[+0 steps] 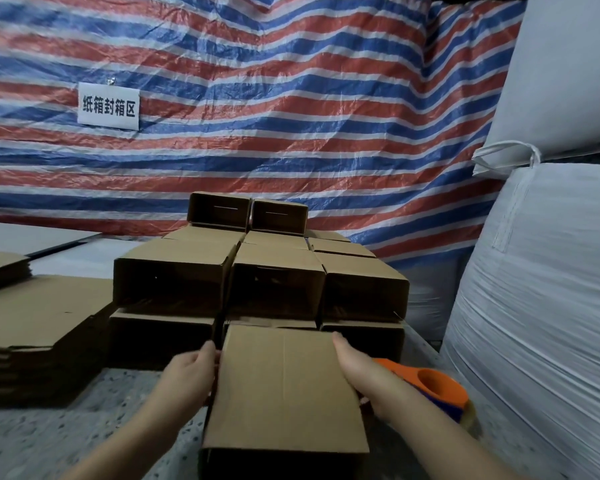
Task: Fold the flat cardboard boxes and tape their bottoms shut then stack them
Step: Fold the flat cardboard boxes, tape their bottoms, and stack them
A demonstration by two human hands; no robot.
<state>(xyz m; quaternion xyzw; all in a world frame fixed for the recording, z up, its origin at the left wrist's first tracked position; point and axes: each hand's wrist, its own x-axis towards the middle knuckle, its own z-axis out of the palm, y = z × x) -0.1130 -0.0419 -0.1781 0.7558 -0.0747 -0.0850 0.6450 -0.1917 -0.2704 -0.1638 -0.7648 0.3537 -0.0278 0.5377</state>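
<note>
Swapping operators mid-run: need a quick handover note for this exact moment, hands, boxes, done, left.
Left hand: holds the left side of the folded box in front.
Right hand: holds the box's right side; thumb along the edge.
Tape dispenser: orange, on the surface just right of the right hand, not held.
Done: a stack of folded boxes sits straight ahead, open sides facing the camera.
Left: place this box on the stack; whether its bottom is taped cannot be seen. Flat cardboard blanks at left remain to fold and tape.

two hands (187, 375), one tape dispenser (433, 386), two sacks (541, 271)
</note>
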